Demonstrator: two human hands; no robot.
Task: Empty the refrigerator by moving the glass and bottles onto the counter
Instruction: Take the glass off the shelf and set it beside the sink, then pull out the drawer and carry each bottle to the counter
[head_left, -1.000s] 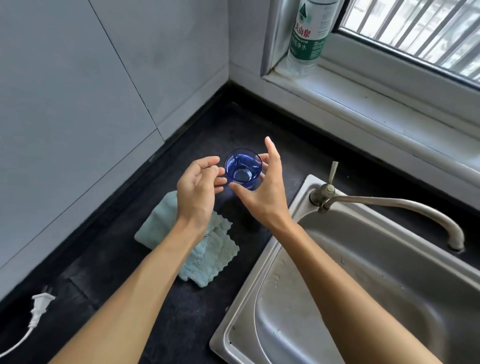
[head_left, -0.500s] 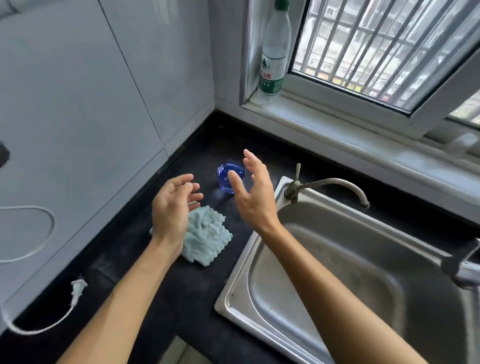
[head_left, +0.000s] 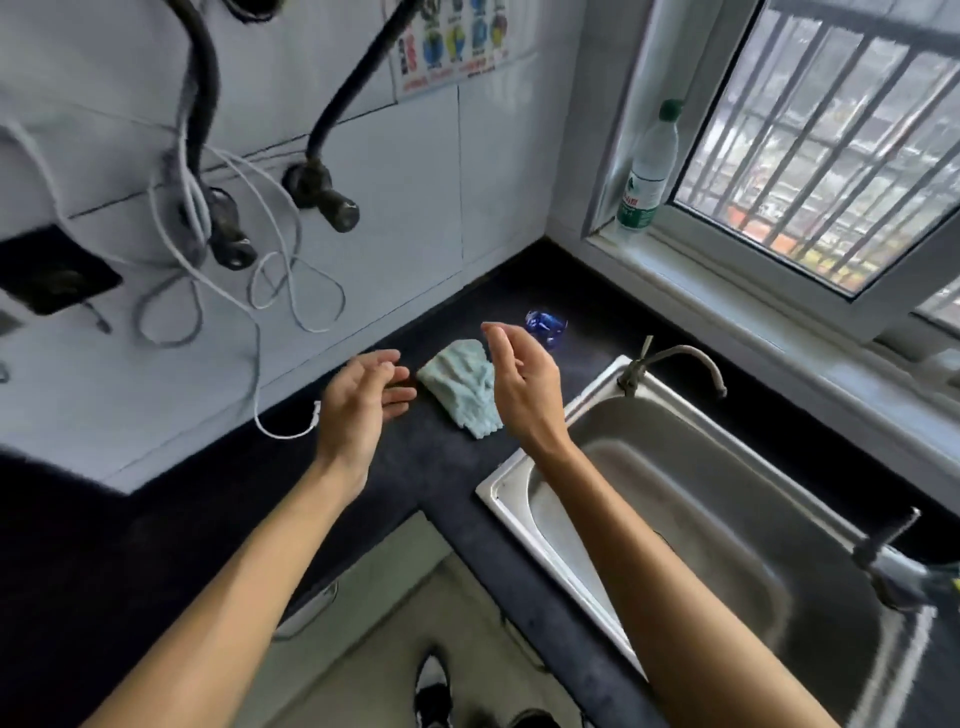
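Note:
A small blue glass stands on the black counter near the back corner, behind a pale green cloth. My right hand hovers in front of the glass, fingers apart, holding nothing. My left hand is open too, to the left of the cloth above the counter. A clear water bottle with a green cap and label stands on the window sill at the back. The refrigerator is out of view.
A pale green cloth lies between my hands. A steel sink with a tap fills the right. White cables and dark hoses hang on the tiled wall at left; a plug rests on the counter. The floor shows below.
Both hands let go of the blue glass, which now stands on the counter, and have drawn back toward me. The view has pulled back and up, showing the wall, cables and floor.

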